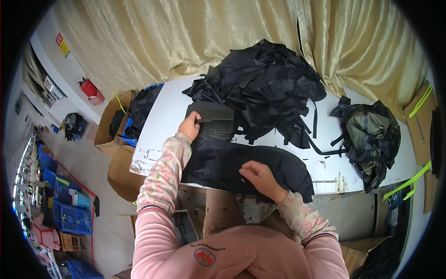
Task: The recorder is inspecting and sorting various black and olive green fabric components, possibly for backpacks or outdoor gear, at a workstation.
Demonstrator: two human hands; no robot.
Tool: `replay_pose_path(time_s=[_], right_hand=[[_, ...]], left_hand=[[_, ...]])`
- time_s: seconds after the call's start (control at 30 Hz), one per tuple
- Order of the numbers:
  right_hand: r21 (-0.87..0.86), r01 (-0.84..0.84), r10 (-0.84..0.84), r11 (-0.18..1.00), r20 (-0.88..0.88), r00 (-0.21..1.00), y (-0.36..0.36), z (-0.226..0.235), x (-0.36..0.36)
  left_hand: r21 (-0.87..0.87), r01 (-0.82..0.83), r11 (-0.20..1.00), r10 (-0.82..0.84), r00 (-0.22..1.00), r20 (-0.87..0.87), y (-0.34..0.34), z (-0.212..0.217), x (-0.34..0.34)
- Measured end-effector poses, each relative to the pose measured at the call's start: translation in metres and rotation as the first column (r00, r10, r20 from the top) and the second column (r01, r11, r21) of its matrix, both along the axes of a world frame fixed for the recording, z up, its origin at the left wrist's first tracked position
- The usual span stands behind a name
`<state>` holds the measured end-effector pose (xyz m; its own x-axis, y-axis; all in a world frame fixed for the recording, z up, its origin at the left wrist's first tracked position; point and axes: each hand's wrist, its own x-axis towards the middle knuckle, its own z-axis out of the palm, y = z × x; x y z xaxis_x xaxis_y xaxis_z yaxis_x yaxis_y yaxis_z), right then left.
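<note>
My left hand [189,125] is closed at the left edge of a stack of stiff dark-grey flat pieces [216,123], with a thin dark piece between thumb and fingers. The stack lies on the white table in staggered layers. In front of it, a long black fabric panel [223,162] with a rounded right end is spread along the near edge and hangs slightly over it. Above this panel is my right hand [262,179], fingers curled and thumb pressed to them; whatever they hold, if anything, is too small to make out.
A large heap of black fabric pieces [269,79] covers the back of the white table [153,125]. To the right sits a black and olive fabric bundle [371,135]. Cardboard boxes [123,169] and a blue crate [131,128] stand left of the table; gold curtains [186,37] hang behind.
</note>
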<state>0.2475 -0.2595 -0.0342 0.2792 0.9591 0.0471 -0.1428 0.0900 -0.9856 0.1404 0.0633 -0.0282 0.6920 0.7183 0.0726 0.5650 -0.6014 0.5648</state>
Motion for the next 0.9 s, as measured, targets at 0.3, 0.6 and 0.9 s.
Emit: replay_pose_path(time_s=[0.3,0.6,0.9], right_hand=[[0.236,0.254,-0.306,0.938,0.220,0.926,0.030,0.047,0.002],[0.363,0.295,-0.359,0.884,0.123,0.925,0.005,0.022,0.011],[0.199,-0.122,0.173,0.972,-0.260,0.950,-0.055,0.105,0.056]], left_hand=[[-0.454,0.487,0.746,0.023,0.663,0.748,-0.157,0.043,-0.019],[0.254,0.532,0.808,-0.586,0.679,0.443,-0.191,0.066,-0.021],[0.648,0.427,0.631,-0.614,0.785,0.081,-0.166,0.108,-0.040]])
